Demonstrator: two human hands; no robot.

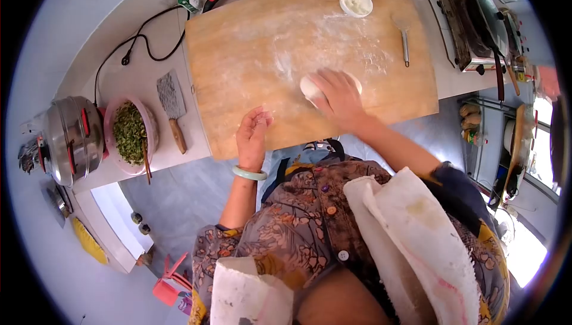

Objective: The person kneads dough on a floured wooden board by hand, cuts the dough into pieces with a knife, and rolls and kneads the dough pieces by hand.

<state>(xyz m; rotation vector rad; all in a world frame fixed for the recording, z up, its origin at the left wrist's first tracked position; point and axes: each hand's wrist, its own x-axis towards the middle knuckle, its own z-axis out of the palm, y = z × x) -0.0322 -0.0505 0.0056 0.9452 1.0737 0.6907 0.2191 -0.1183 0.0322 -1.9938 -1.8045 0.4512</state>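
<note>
A pale lump of dough lies on the wooden board, near its front edge right of the middle. My right hand presses down on the dough, fingers closed over its top and covering much of it. To its left, my left hand hovers by the board's front edge, apart from the dough. Its fingers are curled together with white flour on the tips; whether anything sits between them is hidden. Flour is smeared over the board. A small white bowl with white powder stands at the board's far edge.
A metal-handled tool lies on the board's right. Left stand a cleaver, a pink basin of chopped greens with chopsticks, and a steel pot. A black cord runs behind. A pan rests on the stove at right.
</note>
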